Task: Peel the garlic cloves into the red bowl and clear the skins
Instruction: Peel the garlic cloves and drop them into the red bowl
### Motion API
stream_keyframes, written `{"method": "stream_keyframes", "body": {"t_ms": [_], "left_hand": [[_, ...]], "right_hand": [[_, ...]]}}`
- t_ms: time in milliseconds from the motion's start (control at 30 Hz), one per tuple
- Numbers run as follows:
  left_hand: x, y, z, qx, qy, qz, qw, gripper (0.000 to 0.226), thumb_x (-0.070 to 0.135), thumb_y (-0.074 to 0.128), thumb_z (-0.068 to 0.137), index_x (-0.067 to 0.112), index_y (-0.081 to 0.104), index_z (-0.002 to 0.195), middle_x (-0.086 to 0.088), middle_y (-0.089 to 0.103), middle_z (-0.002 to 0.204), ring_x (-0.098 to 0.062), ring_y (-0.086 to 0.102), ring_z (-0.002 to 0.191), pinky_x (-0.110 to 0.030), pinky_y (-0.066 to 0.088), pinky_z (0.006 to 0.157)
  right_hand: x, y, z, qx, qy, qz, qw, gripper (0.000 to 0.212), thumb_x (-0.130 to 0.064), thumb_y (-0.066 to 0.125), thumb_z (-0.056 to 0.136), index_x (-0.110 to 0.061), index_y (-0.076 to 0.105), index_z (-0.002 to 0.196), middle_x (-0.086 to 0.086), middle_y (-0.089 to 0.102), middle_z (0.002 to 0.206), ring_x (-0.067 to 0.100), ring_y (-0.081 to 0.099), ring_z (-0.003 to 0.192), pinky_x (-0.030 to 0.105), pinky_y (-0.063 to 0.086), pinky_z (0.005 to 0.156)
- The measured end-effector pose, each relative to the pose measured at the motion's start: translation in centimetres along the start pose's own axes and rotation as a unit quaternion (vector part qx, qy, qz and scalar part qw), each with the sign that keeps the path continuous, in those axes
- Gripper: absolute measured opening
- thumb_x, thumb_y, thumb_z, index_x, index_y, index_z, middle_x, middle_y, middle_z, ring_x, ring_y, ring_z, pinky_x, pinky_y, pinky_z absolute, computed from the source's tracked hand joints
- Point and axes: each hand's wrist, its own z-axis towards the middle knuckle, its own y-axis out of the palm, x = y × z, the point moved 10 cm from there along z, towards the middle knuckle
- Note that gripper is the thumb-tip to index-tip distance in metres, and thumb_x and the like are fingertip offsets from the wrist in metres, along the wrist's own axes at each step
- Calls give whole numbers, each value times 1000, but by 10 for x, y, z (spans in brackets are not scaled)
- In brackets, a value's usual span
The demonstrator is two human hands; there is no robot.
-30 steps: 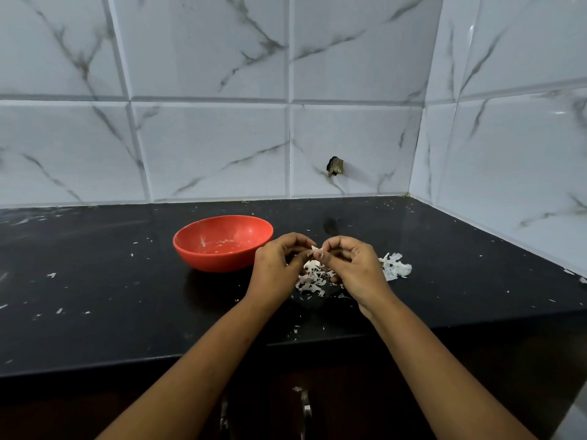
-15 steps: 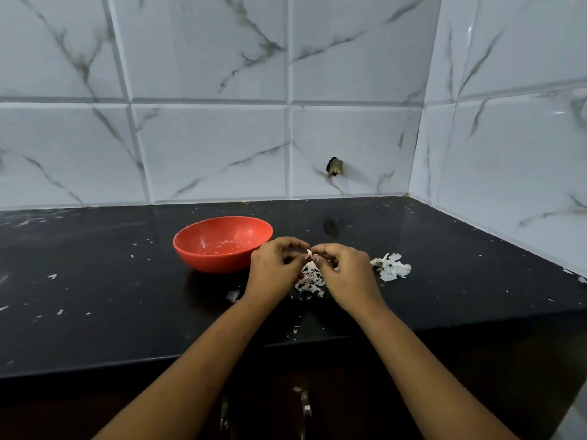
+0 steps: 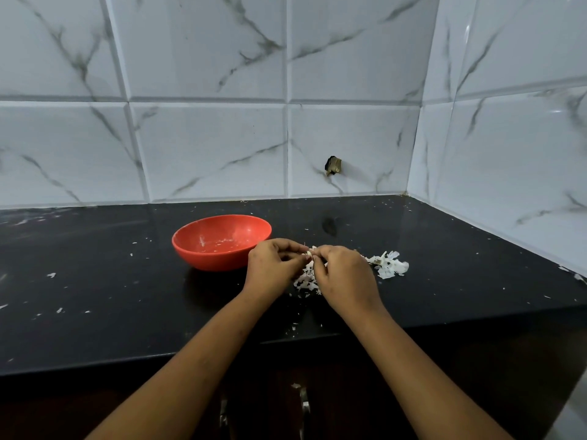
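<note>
Nearest the camera, below the front edge, a dark cabinet front carries a metal handle point(image 3: 305, 404). Above it lies the black polished surface point(image 3: 95, 296), dotted with small white flecks over most of its width.

Both forearms reach forward over the front edge. The left hand point(image 3: 273, 265) and the right hand point(image 3: 346, 274) meet at the middle of the surface, fingers curled, fingertips together. Between them they pinch a small pale garlic clove point(image 3: 308, 254), held just above the surface.

Directly under the hands lies a pile of skins point(image 3: 306, 281), white and torn. A second pile point(image 3: 390, 266) of larger white pieces lies just to the right of the right hand.

The red bowl point(image 3: 216, 262) stands upright on the surface, just left of and behind the left hand. Its inside shows pale residue and a few small bits; their kind cannot be told.

Behind the surface rises a back wall point(image 3: 206, 147) of white tiles with grey veining. A small dark stub point(image 3: 333, 165) projects from one tile. A side wall point(image 3: 508, 138) of the same tile meets it at the right corner.
</note>
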Motion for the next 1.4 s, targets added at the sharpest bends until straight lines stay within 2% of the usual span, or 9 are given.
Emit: {"method": "stream_keyframes", "body": {"t_ms": [167, 267, 433, 533, 633, 900, 1167, 1300, 1400], "left_hand": [[1, -1, 0, 3, 4, 2, 1000, 12, 1, 73, 79, 13, 73, 83, 0, 68, 61, -4, 59, 51, -16, 50, 55], [6, -2, 0, 10, 35, 35, 999, 13, 0, 72, 79, 12, 73, 84, 1, 69, 65, -2, 60, 52, -15, 50, 57], [16, 0, -2, 5, 87, 66, 994, 14, 1, 73, 78, 14, 75, 84, 2, 72, 73, -12, 69, 66, -24, 57, 68], [20, 2, -4, 0, 102, 76, 992, 12, 2, 74, 78, 10, 76, 87, 8, 70, 74, 2, 66, 67, -19, 56, 70], [23, 3, -5, -2, 108, 75, 991, 13, 1, 73, 78, 8, 75, 88, 10, 68, 73, 6, 65, 66, -16, 54, 69], [20, 3, -4, 0, 100, 63, 993, 12, 0, 73, 78, 7, 75, 87, 9, 69, 73, 5, 65, 66, -12, 53, 66], [12, 4, -2, -11, 76, 40, 996, 13, -1, 70, 80, 7, 75, 90, 0, 73, 80, -6, 70, 73, -17, 54, 68], [11, 5, -2, -20, 69, 19, 997, 17, -3, 67, 81, 10, 74, 89, 1, 74, 81, -5, 70, 74, -15, 53, 67], [9, 6, -1, -26, 53, -13, 998, 20, -5, 65, 83, 14, 73, 87, -4, 74, 81, -9, 70, 73, -19, 54, 68]], "right_hand": [[2, -2, 1, 4, 9, 34, 999, 23, -23, 52, 96, -15, 72, 104, 2, 72, 89, 19, 65, 79, 36, 53, 73], [2, -1, 1, -9, 15, 41, 999, 22, -25, 53, 95, -16, 73, 102, 0, 73, 87, 18, 65, 74, 36, 53, 70], [3, -1, 1, -12, 20, 39, 999, 22, -24, 52, 96, -15, 72, 99, 2, 70, 78, 19, 63, 69, 37, 53, 66], [4, 0, 2, -10, 21, 46, 999, 21, -23, 53, 95, -14, 71, 95, 3, 69, 75, 21, 63, 68, 40, 53, 66], [4, 2, 1, -12, 19, 44, 999, 21, -23, 52, 95, -12, 70, 92, 4, 68, 74, 21, 63, 68, 40, 53, 67], [1, 1, 1, -15, 9, 33, 999, 22, -22, 52, 94, -9, 66, 82, 5, 64, 72, 21, 58, 65, 39, 49, 71], [1, -1, 1, -2, 7, 39, 999, 23, -20, 52, 95, -7, 66, 82, 6, 64, 73, 21, 56, 67, 36, 46, 69], [8, -3, 2, 9, 33, 81, 996, 21, -20, 55, 93, -7, 69, 84, 7, 67, 74, 24, 61, 69, 40, 50, 68], [13, -6, 2, 19, 59, 121, 991, 18, -18, 59, 91, -9, 70, 81, 3, 68, 69, 19, 62, 66, 36, 51, 67]]}}
